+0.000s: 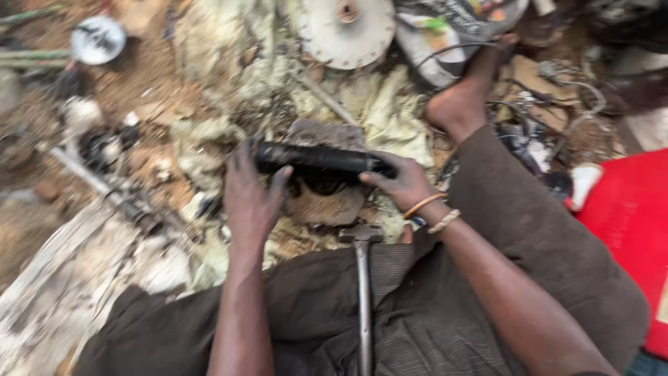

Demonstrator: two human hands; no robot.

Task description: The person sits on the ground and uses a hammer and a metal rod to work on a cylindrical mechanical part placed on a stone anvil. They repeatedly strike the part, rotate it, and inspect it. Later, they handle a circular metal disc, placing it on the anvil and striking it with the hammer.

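A black cylindrical part [316,160] lies across a grey stone block [327,202] on the ground in front of me. My left hand [249,191] grips its left end with the fingers wrapped over it. My right hand [402,182] holds its right end; bracelets circle that wrist. A metal hammer [362,278] rests between my legs, head near the block, handle pointing toward me and lying on my brown trousers. Neither hand touches the hammer.
My bare foot [463,101] stretches out to the right. A round metal disc [346,28] lies at the top, a shiny round lid [97,38] at top left, a long metal rod [104,191] on the left, a red surface [630,216] at right. Rags, wires and scrap cover the dirt.
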